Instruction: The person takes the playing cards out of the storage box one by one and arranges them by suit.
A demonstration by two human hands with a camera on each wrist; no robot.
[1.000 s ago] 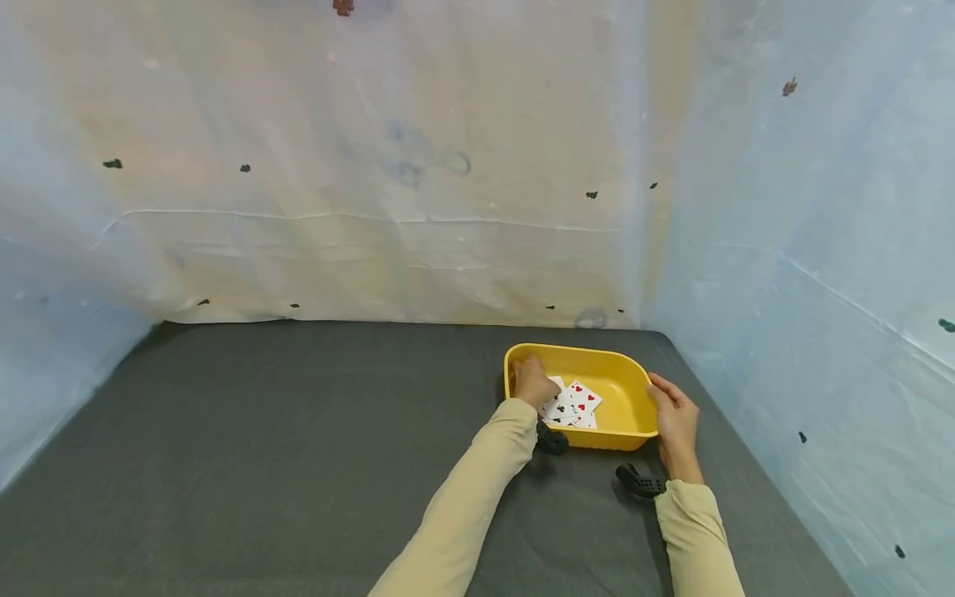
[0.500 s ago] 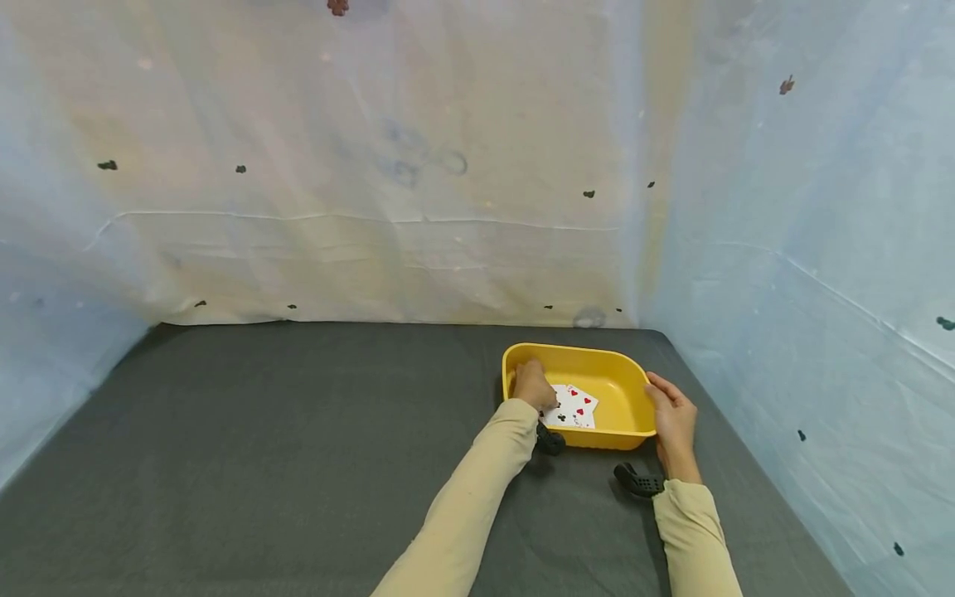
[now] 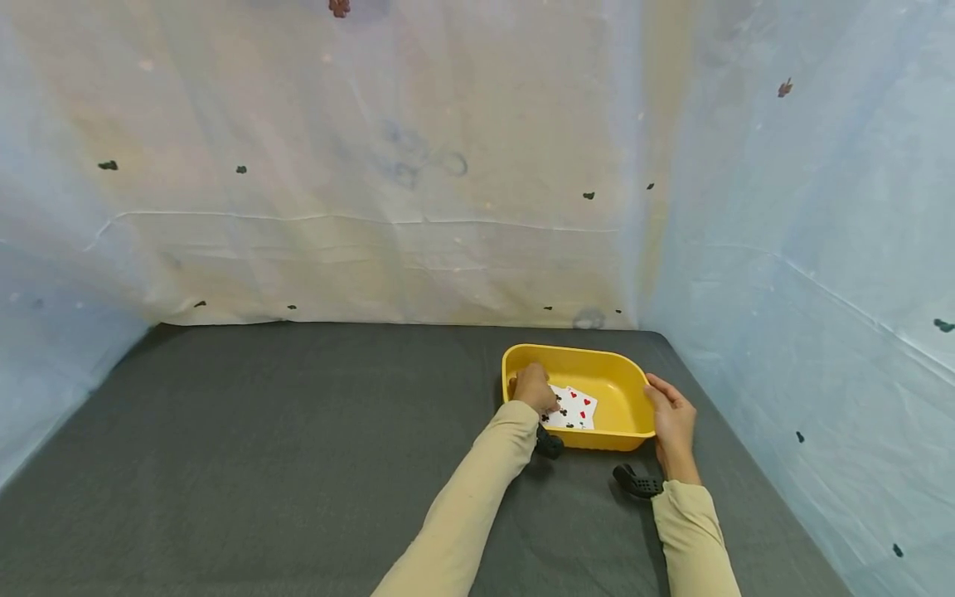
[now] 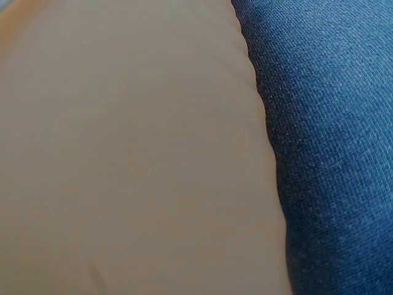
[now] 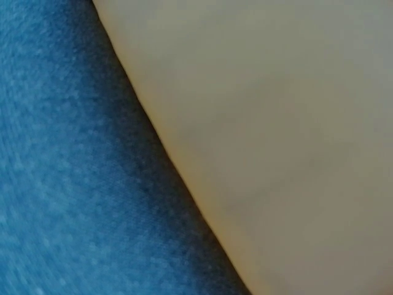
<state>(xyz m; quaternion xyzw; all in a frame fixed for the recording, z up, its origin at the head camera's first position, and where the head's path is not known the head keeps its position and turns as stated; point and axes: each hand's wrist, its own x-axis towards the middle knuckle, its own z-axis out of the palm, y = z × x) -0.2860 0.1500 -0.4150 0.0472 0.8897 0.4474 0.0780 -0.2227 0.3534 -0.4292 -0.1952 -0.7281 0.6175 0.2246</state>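
Note:
A yellow plastic basin [image 3: 615, 388] stands on the dark cloth, toward its back right corner. Inside, at the basin's near left part, lie several playing cards [image 3: 579, 409] with hearts and clubs facing up. My left hand [image 3: 533, 388] reaches into the basin, its fingers curled at the left edge of the cards and its thumb against them; the fingertips are partly hidden. With my right hand [image 3: 674, 423] I grip the basin's right end, thumb at the rim and fingers around the outside. Both wrist views are filled by a pale sleeve [image 4: 135, 153] and blue cloth.
The dark grey cloth [image 3: 261, 448] stretches far to the left of the basin. A pale sheet wall [image 3: 418, 265] rises right behind its back edge, and a bluish sheet [image 3: 843, 373] closes off the right side. Black wrist devices [image 3: 639, 482] sit below both hands.
The cards in the basin have drawn closer together under the left hand, showing a smaller spread. The right hand keeps its hold on the basin, which stays in place.

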